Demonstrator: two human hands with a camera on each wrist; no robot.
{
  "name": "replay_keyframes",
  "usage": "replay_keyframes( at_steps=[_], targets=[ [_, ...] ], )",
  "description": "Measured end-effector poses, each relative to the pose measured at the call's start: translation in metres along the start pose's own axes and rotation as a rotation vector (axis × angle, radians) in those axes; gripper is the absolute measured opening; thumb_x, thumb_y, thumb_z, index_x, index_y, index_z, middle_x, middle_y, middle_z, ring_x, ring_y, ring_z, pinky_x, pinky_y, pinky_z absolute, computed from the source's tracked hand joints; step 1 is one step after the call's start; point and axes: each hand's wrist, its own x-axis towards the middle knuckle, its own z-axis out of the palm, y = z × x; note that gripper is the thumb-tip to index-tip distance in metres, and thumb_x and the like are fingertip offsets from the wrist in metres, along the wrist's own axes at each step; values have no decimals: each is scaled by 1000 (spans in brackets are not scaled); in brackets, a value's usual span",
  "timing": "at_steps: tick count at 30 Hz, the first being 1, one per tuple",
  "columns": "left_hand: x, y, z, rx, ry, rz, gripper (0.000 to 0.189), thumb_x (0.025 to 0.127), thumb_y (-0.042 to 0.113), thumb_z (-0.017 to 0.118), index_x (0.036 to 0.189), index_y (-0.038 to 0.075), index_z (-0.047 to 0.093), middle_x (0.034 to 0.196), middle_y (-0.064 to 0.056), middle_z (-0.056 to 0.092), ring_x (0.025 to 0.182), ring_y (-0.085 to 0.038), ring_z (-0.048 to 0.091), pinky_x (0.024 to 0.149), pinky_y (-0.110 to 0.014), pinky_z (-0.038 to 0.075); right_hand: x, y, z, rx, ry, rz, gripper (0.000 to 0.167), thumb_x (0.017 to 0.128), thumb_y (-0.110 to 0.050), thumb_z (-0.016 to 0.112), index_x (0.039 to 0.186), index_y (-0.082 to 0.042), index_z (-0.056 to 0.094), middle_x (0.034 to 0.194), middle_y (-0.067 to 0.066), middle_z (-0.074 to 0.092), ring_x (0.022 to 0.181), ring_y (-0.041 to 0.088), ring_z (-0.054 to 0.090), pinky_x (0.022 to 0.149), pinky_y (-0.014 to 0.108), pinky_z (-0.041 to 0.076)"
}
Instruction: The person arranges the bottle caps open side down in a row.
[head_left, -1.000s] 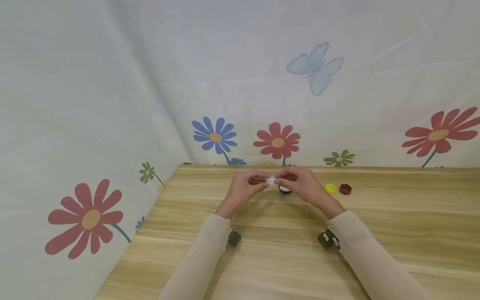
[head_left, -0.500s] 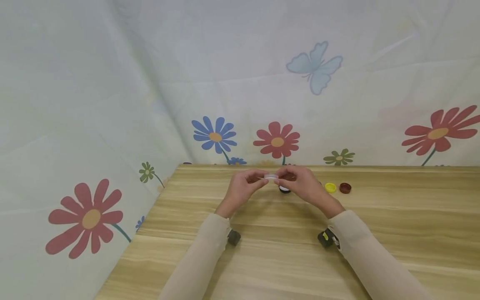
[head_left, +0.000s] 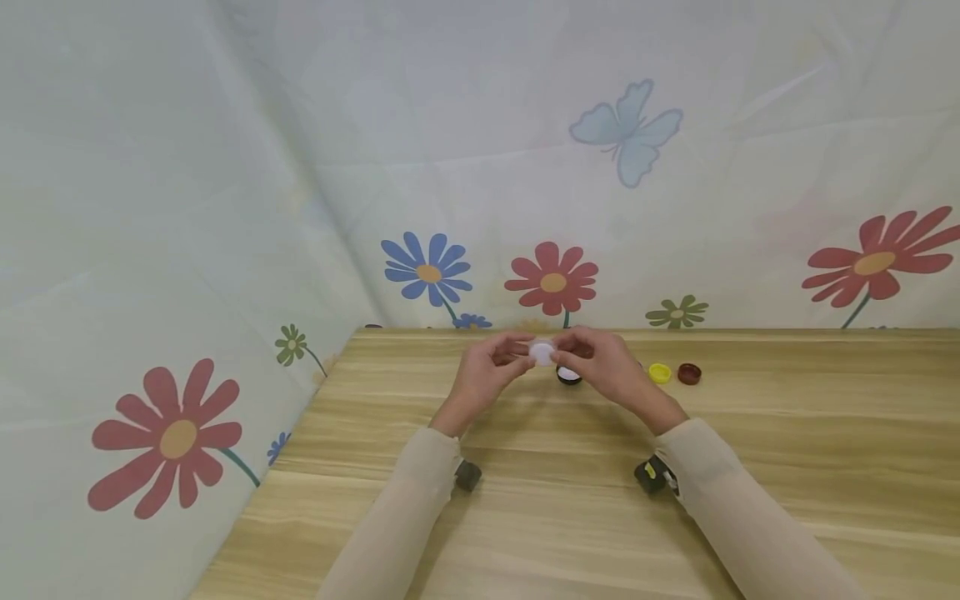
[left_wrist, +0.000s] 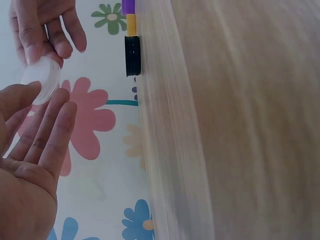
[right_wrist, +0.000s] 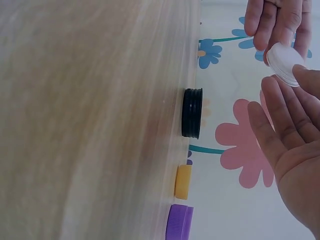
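Note:
Both hands hold a small round white plastic lid [head_left: 542,354] between them, raised above the back of the table. My left hand [head_left: 478,372] pinches its left edge between thumb and fingers. At the opposite edge, the thumb and fingers of my right hand [head_left: 606,368] pinch it too. The lid's flat face is turned toward the head camera. In the left wrist view the lid [left_wrist: 46,79] shows as a pale disc under the left thumb, and in the right wrist view its layered rim [right_wrist: 284,64] shows. A black screw cap [head_left: 569,374], white inside, lies just below the hands.
To the right on the wood-grain table [head_left: 555,517] lie a yellow cap [head_left: 660,373] and a dark red cap [head_left: 689,373], which looks purple [right_wrist: 179,222] in the right wrist view. A flower-print cloth [head_left: 480,167] hangs behind the table's back edge.
The lid has been tilted by the fingers: earlier it showed nearly edge-on, and now its round face shows. Both hands stay in almost the same place, and the caps have not moved.

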Motion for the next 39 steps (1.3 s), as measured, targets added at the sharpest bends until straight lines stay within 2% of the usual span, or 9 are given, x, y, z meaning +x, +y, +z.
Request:
replay_keyframes(
  at_steps=[8, 12, 17, 21, 25, 32, 39],
  targets=[
    [1, -2, 1, 52, -10, 77, 38, 94, -1, 80, 131, 2, 73, 113, -15, 77, 95, -26, 78, 84, -33, 62, 0, 2, 1, 37, -3, -6, 25, 104, -15, 72, 124, -1, 71, 106, 10, 77, 97, 29, 76, 85, 44, 61],
    [3, -3, 3, 78, -24, 88, 40, 92, 0, 81, 131, 3, 73, 115, -13, 77, 94, -24, 78, 83, -32, 62, -1, 2, 1, 46, -7, -10, 28, 104, -13, 71, 129, 1, 68, 103, 17, 77, 94, 30, 76, 83, 40, 60],
    [4, 0, 3, 95, -48, 62, 42, 91, 2, 83, 132, 5, 73, 116, -12, 77, 94, -22, 78, 84, -31, 62, -2, 3, 2, 86, -19, -8, 29, 104, -9, 70, 130, 2, 67, 100, 21, 76, 93, 34, 75, 79, 31, 58],
    [2, 1, 1, 102, -58, 41, 42, 91, 5, 85, 131, 8, 73, 114, -9, 77, 94, -20, 77, 84, -31, 62, -3, 2, 4, 116, -27, -17, 28, 104, -9, 70, 129, 3, 67, 99, 22, 76, 91, 33, 75, 77, 29, 58],
    [0, -2, -2, 108, -58, 42, 39, 91, 9, 85, 128, 10, 74, 109, -7, 78, 93, -17, 77, 83, -31, 62, -3, 0, 6, 102, -36, -19, 30, 104, -10, 71, 130, 3, 67, 100, 21, 76, 91, 30, 75, 76, 30, 58],
    [-1, -2, -4, 128, -62, 18, 38, 92, 13, 86, 127, 9, 74, 111, -3, 77, 95, -16, 76, 85, -32, 61, -2, -1, 7, 14, -56, -42, 31, 97, -8, 79, 127, -3, 70, 105, 7, 74, 96, 23, 72, 83, 37, 61],
    [-3, -1, -5, 147, -84, 1, 37, 92, 15, 86, 127, 8, 75, 117, -4, 77, 98, -17, 75, 87, -33, 61, -2, 1, 8, -4, -74, -60, 30, 95, -8, 81, 123, -1, 72, 111, 8, 73, 102, 24, 71, 91, 41, 60]
  ],
)
